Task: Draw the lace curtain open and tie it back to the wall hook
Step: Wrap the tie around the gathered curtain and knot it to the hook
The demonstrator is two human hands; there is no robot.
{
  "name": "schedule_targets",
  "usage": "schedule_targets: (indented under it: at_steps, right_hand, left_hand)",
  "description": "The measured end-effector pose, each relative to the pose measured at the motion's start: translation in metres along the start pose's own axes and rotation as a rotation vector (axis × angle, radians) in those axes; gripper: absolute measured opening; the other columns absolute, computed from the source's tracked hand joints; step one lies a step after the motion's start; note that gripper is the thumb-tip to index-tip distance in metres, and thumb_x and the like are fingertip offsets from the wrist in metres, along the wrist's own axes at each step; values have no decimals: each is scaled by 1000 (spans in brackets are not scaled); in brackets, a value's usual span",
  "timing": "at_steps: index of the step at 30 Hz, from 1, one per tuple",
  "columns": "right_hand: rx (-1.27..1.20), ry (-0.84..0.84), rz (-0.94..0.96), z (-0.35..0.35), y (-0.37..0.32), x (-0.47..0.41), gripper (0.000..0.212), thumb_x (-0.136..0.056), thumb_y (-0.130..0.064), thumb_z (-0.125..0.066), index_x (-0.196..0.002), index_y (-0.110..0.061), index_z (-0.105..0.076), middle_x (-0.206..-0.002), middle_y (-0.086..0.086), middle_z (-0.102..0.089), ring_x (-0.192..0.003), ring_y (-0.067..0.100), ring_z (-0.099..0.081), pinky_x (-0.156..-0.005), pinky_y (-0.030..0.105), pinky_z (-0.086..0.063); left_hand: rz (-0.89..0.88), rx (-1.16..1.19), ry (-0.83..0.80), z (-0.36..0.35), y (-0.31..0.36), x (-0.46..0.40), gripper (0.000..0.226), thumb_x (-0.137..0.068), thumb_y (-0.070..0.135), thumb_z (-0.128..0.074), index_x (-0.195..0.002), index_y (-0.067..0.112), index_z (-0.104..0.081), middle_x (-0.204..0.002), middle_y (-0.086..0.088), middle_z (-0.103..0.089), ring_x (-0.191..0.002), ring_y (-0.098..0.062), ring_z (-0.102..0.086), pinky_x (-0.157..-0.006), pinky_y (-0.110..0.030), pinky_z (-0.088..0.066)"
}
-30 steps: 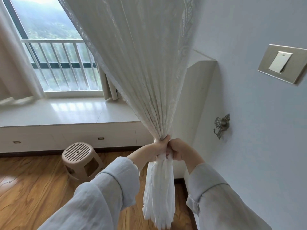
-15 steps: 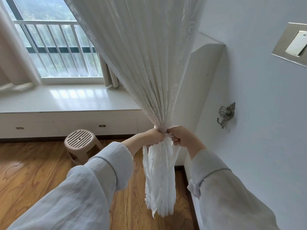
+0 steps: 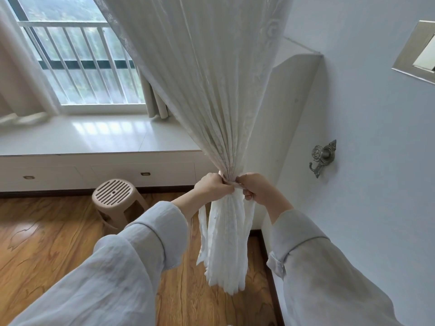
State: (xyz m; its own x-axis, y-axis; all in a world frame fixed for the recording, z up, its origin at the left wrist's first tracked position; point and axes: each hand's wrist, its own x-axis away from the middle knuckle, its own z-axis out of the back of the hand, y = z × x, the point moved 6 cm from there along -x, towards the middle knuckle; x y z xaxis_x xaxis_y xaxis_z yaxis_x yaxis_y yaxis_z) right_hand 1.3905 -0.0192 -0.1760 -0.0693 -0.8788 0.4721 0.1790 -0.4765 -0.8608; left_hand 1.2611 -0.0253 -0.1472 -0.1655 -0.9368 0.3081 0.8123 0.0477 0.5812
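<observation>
In the head view, the lace curtain is gathered left of the wall hook. Its waist is gripped by the left hand and right hand, closed on a tie band. The tying step seems underway; next, the band probably must be brought to the hook.

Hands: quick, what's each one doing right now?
Left hand: closed on the gathered lace curtain.
Right hand: closed on the same curtain, beside the left.

Bright daylight from window, glare on sill (wide-angle bowed edges)
</observation>
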Motion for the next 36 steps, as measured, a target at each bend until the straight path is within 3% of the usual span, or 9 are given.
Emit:
schedule_targets:
  at_steps: [4,7,11,15,21,28,32,34,36]
  right_hand:
    - [-26,-69,21,-3,-3,3,13,-82,-6,-62,-77,-6,-51,-61,4,-36,-45,12,-30,-42,22,-24]
    - [50,-109,43,-4,-8,4,13,-77,4,-59,-84,-5,-54,-65,7,-40,-48,13,-32,-45,22,-25]
    - [207,7,52,1,-12,1,25,-67,15,-50,-84,5,-66,-63,11,-44,-49,17,-34,-48,25,-26]
    - [381,59,23,2,-15,2,21,-64,11,-44,-64,-4,-58,-58,8,-41,-48,17,-32,-47,24,-27]
    - [570,146,-55,2,-19,10,34,-76,8,-42,-48,-10,-32,-45,4,-35,-44,14,-29,-41,18,-25]
    - [521,101,170,0,-18,10,30,-76,13,-47,-75,-3,-73,-49,-4,-49,-49,9,-41,-48,17,-34]
    - [705,43,131,1,-24,10,29,-82,3,-55,-107,2,-68,-60,-2,-52,-61,15,-47,-59,22,-42]
    - [854,48,96,1,-27,11,27,-85,-11,-59,-110,-1,-65,-75,3,-53,-77,18,-49,-73,28,-45]
    - [998,69,36,1,-25,14,24,-89,-20,-58,-100,0,-65,-68,4,-52,-65,18,-52,-65,27,-48]
  left_hand:
    - [23,-81,74,7,-6,1,45,-81,22,-51,-123,10,-40,-119,-11,-50,-109,-29,-52,-79,-34,-40]
    - [16,-72,79,15,-9,-1,46,-84,19,-45,-131,20,-45,-119,-7,-58,-107,-27,-57,-83,-35,-47]
    - [-5,13,101,24,-10,3,34,-88,17,-45,-118,19,-60,-103,-3,-63,-94,-22,-56,-77,-28,-44]
    - [-18,137,126,26,-18,-1,31,-85,11,-48,-54,16,-46,-56,2,-39,-55,-13,-36,-53,-24,-31]
    - [-6,169,4,23,-21,-3,25,-81,3,-55,-57,11,-53,-53,2,-34,-51,-12,-28,-48,-20,-26]
    - [28,258,-15,24,-25,0,20,-80,-6,-51,-63,-7,-60,-51,3,-42,-49,-10,-34,-34,-8,-27]
    - [15,251,-52,23,-24,-1,35,-79,-6,-53,-49,13,-51,-54,0,-41,-48,-10,-34,-35,-9,-28]
    - [14,230,-72,23,-22,1,36,-78,-6,-53,-48,13,-49,-53,0,-40,-47,-10,-33,-34,-10,-27]
    - [15,207,-93,22,-20,3,37,-79,-6,-52,-48,13,-48,-52,1,-39,-47,-10,-33,-33,-10,-26]
